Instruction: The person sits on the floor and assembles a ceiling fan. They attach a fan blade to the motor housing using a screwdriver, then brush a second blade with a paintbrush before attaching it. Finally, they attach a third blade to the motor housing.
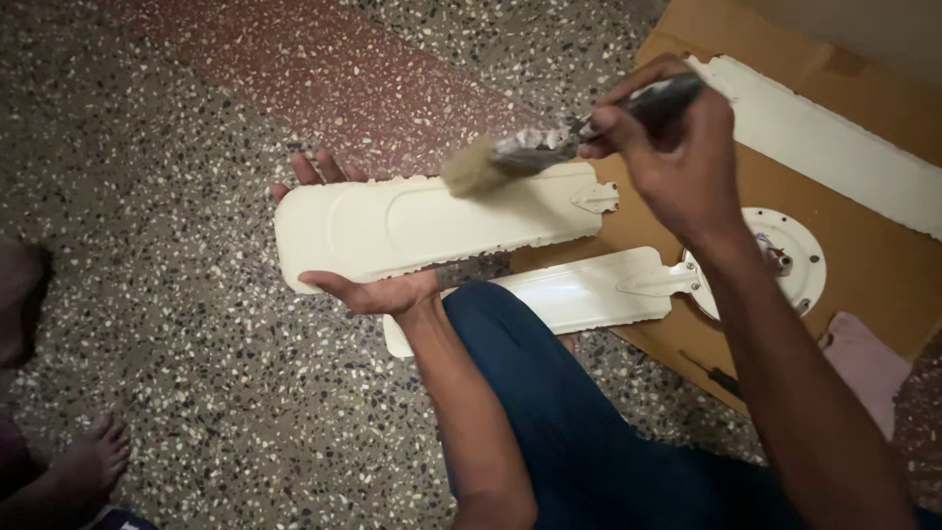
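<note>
The left hand (378, 290) holds up a long, flat, cream-white metal fan blade (432, 224) from below — palm under the near edge, fingers (319, 169) poking out past the far edge at about 10 o'clock, so the blade lies level and steady with its top face up. It sits in the middle of the view, lifted above the speckled stone floor (196, 294) and above the person's knee in dark blue cloth (549, 393). The right hand (677, 147), at about 1 o'clock, is closed tight around the dark handle of a paintbrush with pale bristles (510, 155). The bristles look to touch the blade's top near its bracket end; they are blurry, so it is hard to be sure. A sheet of brown cardboard (863, 285) lies on the floor at 3 o'clock, likely to keep the floor clean. On it rest a second cream blade (579, 294) joined to a round white fan hub (795, 255), and a third white blade (834, 147) farther back. A small dark screwdriver (716, 375) and a pink cloth (868, 368) lie at about 4 o'clock. Someone else's bare foot (93, 456) shows at 8 o'clock — well apart from the work.
</note>
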